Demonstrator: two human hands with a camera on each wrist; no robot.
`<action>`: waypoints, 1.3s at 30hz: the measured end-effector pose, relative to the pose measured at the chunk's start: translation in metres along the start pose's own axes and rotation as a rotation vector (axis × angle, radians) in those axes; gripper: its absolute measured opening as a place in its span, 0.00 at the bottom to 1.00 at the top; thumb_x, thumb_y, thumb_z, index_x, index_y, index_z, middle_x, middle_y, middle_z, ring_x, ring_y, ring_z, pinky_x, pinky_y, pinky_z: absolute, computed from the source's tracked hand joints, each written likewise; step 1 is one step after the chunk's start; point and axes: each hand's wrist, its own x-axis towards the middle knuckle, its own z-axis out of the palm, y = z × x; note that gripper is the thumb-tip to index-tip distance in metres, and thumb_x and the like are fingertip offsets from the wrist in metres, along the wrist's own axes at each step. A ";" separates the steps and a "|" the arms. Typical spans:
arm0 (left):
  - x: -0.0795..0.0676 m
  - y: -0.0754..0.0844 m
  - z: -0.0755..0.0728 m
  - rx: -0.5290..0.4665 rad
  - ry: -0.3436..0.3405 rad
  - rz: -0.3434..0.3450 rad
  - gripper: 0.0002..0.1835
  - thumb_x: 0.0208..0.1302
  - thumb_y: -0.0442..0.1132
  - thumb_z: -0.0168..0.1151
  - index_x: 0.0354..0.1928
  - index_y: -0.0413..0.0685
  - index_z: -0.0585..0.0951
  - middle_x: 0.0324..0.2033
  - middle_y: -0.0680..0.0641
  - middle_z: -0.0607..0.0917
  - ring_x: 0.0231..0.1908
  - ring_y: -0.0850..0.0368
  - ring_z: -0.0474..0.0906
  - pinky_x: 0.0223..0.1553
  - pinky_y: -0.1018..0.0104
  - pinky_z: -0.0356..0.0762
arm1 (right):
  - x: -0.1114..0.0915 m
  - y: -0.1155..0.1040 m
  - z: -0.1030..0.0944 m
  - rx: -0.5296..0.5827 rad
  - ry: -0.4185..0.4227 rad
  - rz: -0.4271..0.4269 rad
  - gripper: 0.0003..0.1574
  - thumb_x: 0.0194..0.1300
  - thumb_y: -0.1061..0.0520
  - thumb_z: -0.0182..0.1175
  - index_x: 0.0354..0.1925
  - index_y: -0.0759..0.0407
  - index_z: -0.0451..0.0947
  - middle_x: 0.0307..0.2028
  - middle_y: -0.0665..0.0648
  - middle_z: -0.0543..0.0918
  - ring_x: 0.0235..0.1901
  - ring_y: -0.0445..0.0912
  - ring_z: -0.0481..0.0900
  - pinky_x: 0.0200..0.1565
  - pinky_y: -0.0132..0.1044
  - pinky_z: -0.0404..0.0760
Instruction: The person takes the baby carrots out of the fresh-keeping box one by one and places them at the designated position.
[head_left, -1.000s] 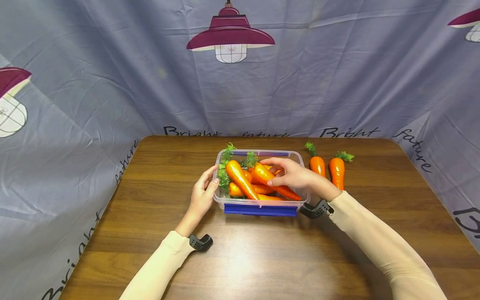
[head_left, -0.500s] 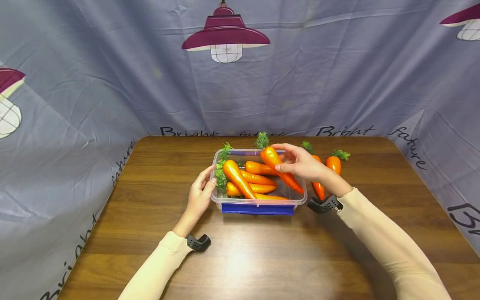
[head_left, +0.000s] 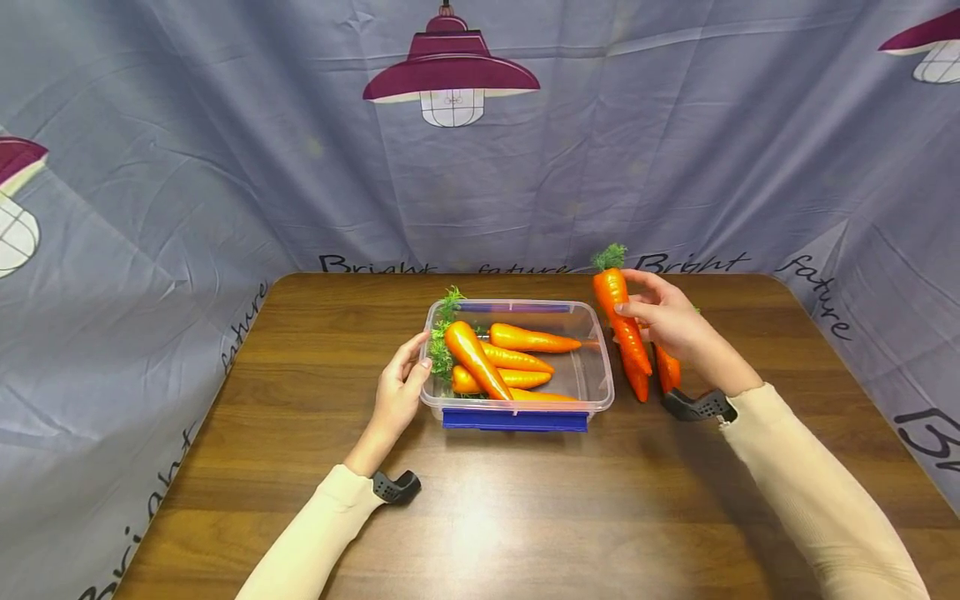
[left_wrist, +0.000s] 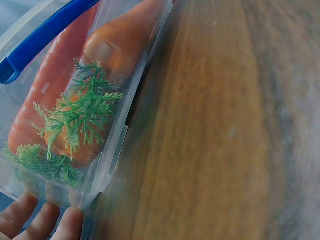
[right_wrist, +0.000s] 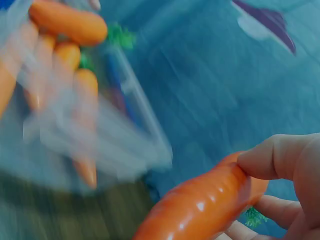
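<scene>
My right hand point(head_left: 678, 325) pinches an orange carrot point(head_left: 611, 287) with a green leafy top between thumb and fingers, right of the box. In the right wrist view the thumb lies along the held carrot point(right_wrist: 195, 205). A clear plastic box point(head_left: 602, 407) with blue clips contains several carrots, their tops bunched at its left end; one carrot point(head_left: 472, 358) lies slantwise over others. At the box's left wall rests my left hand point(head_left: 397, 387), fingers extended. The left wrist view has its fingertips point(left_wrist: 67, 225) against the outside of the wall, near the leafy tops point(left_wrist: 85, 112).
Two more carrots lie on the table right of the box: one point(head_left: 637, 385) partly behind the held carrot, the other point(head_left: 667, 371) partly behind my right hand. The wooden table point(head_left: 480, 517) ends at a grey-blue curtain point(head_left: 480, 200) printed with lamps.
My right hand has lifted a carrot out of the box and carried it right, over the table carrots. The carrots beneath it in the box now show. My left hand has stayed at the wall.
</scene>
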 end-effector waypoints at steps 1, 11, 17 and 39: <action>0.000 0.000 0.000 0.000 0.000 -0.001 0.24 0.73 0.30 0.53 0.70 0.36 0.72 0.69 0.34 0.75 0.66 0.37 0.72 0.58 0.82 0.70 | -0.001 0.005 -0.008 0.004 0.020 0.013 0.40 0.72 0.65 0.55 0.76 0.54 0.53 0.38 0.40 0.82 0.34 0.37 0.82 0.35 0.34 0.85; 0.000 0.001 0.000 -0.003 0.002 0.004 0.24 0.72 0.29 0.53 0.69 0.35 0.72 0.68 0.33 0.75 0.64 0.37 0.73 0.57 0.82 0.71 | -0.023 0.059 -0.084 -0.008 0.256 0.099 0.43 0.71 0.64 0.57 0.76 0.59 0.48 0.28 0.39 0.78 0.26 0.33 0.78 0.29 0.31 0.83; 0.000 0.000 -0.001 0.003 0.003 0.007 0.24 0.73 0.29 0.53 0.70 0.36 0.72 0.68 0.33 0.76 0.62 0.38 0.74 0.55 0.81 0.72 | -0.027 0.081 -0.096 -0.248 0.327 0.170 0.50 0.71 0.59 0.57 0.78 0.70 0.40 0.31 0.43 0.75 0.26 0.32 0.79 0.30 0.32 0.85; 0.001 -0.001 0.000 -0.001 -0.007 0.005 0.24 0.73 0.30 0.52 0.70 0.36 0.71 0.69 0.34 0.74 0.61 0.38 0.75 0.55 0.81 0.73 | -0.007 0.090 -0.081 -0.511 0.241 0.229 0.51 0.71 0.51 0.59 0.78 0.71 0.47 0.41 0.66 0.72 0.30 0.41 0.77 0.33 0.41 0.88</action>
